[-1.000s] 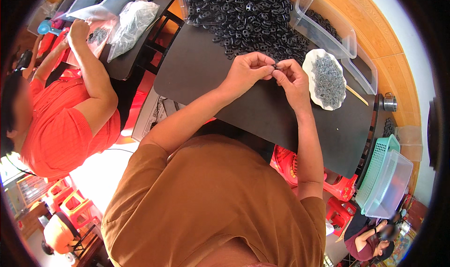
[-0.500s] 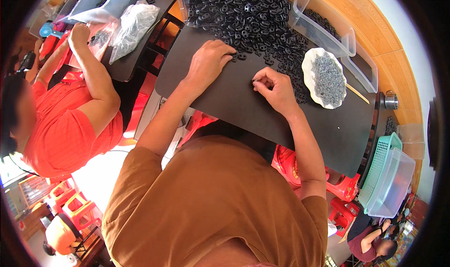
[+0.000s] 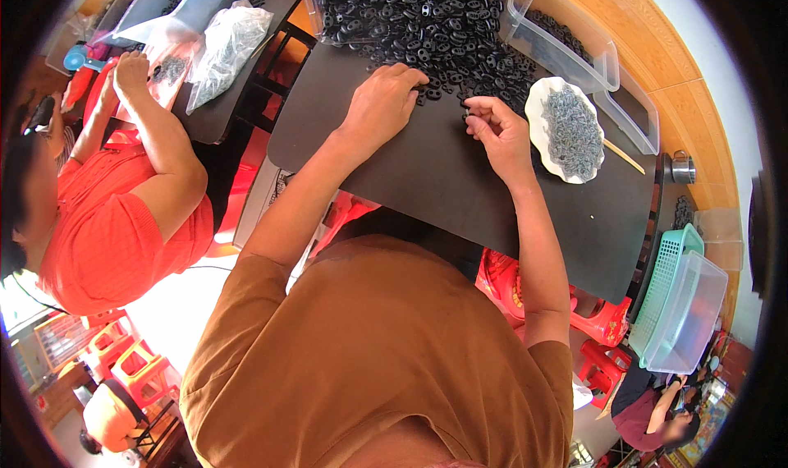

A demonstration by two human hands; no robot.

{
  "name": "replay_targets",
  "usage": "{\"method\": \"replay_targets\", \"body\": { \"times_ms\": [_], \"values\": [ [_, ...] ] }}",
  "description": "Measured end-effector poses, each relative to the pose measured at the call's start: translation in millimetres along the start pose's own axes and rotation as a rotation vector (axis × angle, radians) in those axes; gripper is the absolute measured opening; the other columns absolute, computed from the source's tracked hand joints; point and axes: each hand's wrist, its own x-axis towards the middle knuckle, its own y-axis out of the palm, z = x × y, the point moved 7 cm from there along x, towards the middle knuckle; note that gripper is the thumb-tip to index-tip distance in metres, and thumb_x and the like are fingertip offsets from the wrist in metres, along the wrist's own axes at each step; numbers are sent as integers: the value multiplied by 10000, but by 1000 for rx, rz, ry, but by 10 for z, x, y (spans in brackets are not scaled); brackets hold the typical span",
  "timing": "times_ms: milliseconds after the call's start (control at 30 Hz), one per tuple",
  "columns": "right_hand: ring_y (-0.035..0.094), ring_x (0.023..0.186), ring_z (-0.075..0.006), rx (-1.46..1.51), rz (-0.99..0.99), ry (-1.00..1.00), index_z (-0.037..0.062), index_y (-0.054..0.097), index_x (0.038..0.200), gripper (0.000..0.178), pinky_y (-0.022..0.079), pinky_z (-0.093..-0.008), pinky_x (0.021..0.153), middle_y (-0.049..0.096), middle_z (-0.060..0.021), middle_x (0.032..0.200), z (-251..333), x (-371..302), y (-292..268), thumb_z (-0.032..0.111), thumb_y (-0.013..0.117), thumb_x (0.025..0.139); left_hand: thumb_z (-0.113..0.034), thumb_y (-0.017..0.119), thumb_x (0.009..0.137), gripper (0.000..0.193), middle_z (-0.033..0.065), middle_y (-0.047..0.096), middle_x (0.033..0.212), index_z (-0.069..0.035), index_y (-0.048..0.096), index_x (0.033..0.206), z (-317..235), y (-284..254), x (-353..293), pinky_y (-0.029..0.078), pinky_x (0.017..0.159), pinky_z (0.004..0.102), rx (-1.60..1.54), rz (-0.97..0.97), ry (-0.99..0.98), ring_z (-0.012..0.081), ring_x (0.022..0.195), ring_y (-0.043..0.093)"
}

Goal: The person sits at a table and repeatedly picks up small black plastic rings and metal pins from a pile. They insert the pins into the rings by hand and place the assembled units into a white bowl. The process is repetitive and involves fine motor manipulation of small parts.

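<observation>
A big heap of small black oval pieces with two holes (image 3: 419, 16) spreads over the far part of the dark table (image 3: 394, 160). My left hand (image 3: 384, 105) rests at the heap's near edge, fingers bent together; whatever lies between their tips is hidden. To its right, my right hand (image 3: 501, 135) is closed in a pinch just off the table, a small dark piece showing at the fingertips, apparently a black two-holed piece. Right of that hand stands a white wavy-rimmed plate (image 3: 538, 131) full of tiny silvery-grey parts, too small to make out singly.
Clear plastic bins (image 3: 603, 72) stand along the back right, a wooden stick (image 3: 625, 158) beside the plate. A metal cup (image 3: 682, 169) and a green basket (image 3: 659, 291) are at the right. To the left, a person in red (image 3: 131, 213) works at another table with a plastic bag (image 3: 226, 49).
My right hand has moved away from me and slightly right, nearer the heap and plate. My left hand has shifted slightly right along the heap's edge.
</observation>
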Motion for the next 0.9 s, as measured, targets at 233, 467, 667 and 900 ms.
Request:
{"method": "replay_targets", "body": {
  "times_ms": [233,467,667,900],
  "values": [
    [639,738,-75,42,20,-26,25,651,1019,188,515,-215,652,674,-29,848,0,-31,96,-37,683,845,-78,654,852,190,124,638,967,-54,688,1038,45,65,54,499,830,402,6,103,-2,312,955,625],
    [646,709,-79,16,25,-46,30,657,998,181,509,-220,636,686,-28,827,-26,-40,126,-25,700,831,-60,678,830,181,131,636,934,-24,664,1007,95,26,35,510,769,381,-119,126,-34,291,852,648],
    [651,698,-81,-17,54,-50,23,662,976,155,506,-219,631,694,-37,833,-5,-51,170,-23,699,833,-39,691,826,174,112,655,890,-18,661,997,15,3,20,517,745,340,-233,144,-12,235,816,656],
    [652,708,-83,21,52,1,3,657,963,121,506,-216,634,688,-36,833,-14,-45,147,-12,693,849,-25,699,842,231,76,704,929,-25,683,1072,177,-12,133,525,753,273,-381,40,-129,131,811,660]
  ]
}}
